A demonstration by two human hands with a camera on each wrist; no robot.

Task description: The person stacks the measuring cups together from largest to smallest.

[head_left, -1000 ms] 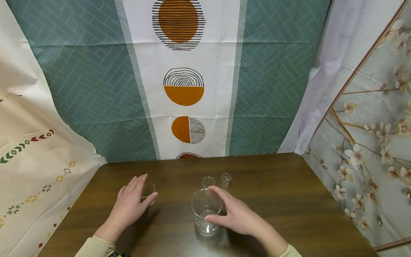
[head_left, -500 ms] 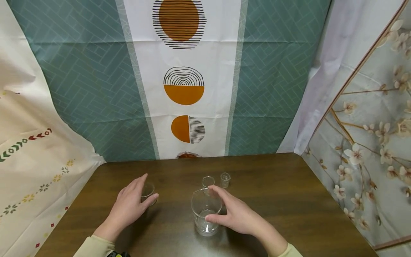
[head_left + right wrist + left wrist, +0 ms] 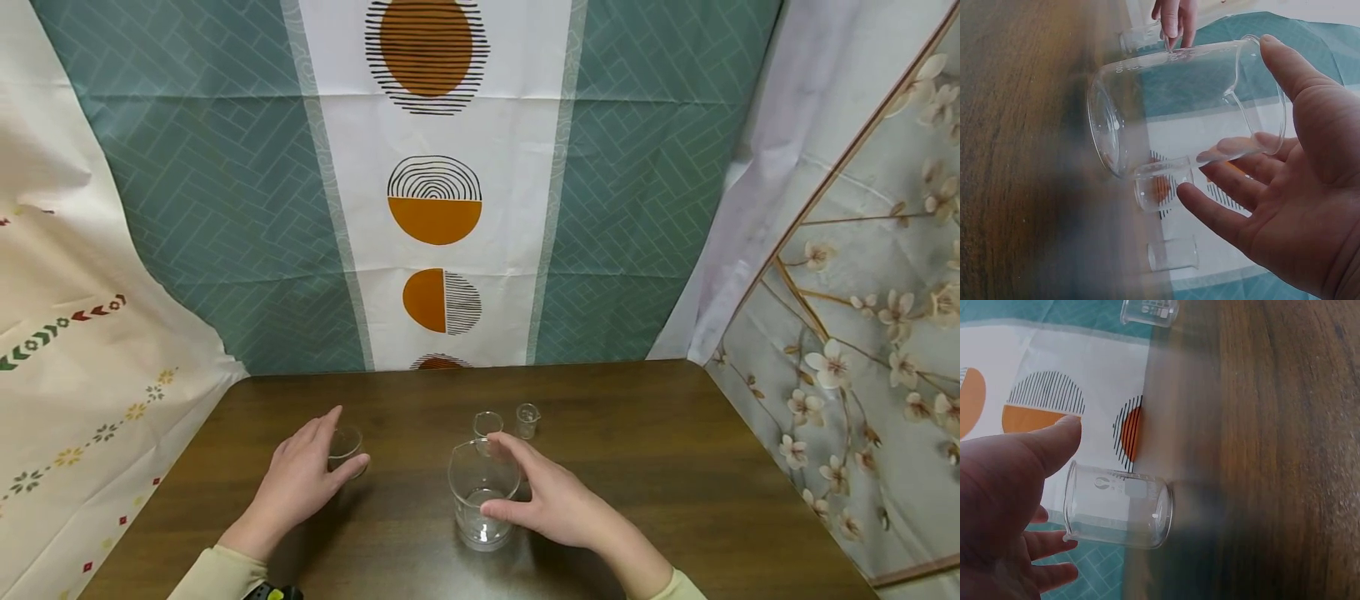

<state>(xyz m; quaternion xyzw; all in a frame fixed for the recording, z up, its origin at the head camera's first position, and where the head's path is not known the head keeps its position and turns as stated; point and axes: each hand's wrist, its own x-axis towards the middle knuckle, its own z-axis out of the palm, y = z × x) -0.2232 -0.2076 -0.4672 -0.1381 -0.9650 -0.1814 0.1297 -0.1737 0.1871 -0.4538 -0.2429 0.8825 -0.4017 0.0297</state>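
A large clear glass beaker (image 3: 474, 525) stands upright on the table near the front middle. My right hand (image 3: 558, 498) is spread around its upper right side, thumb at the rim in the right wrist view and fingers loosely bent along the far side; whether they press the glass is unclear. Farther left, a smaller glass beaker (image 3: 1119, 509) stands upright, partly hidden in the head view by my left hand (image 3: 298, 483). That hand reaches beside it with fingers extended and thumb apart from the glass in the left wrist view.
Behind the large beaker stand two small glass beakers, a wider one (image 3: 487, 422) and a tiny one (image 3: 527, 422). The brown wooden table (image 3: 645, 450) ends at a green and white patterned cloth (image 3: 465, 250). Printed cloths hang at both sides.
Both hands and all the beakers hold their places. Only the head view shifts slightly.
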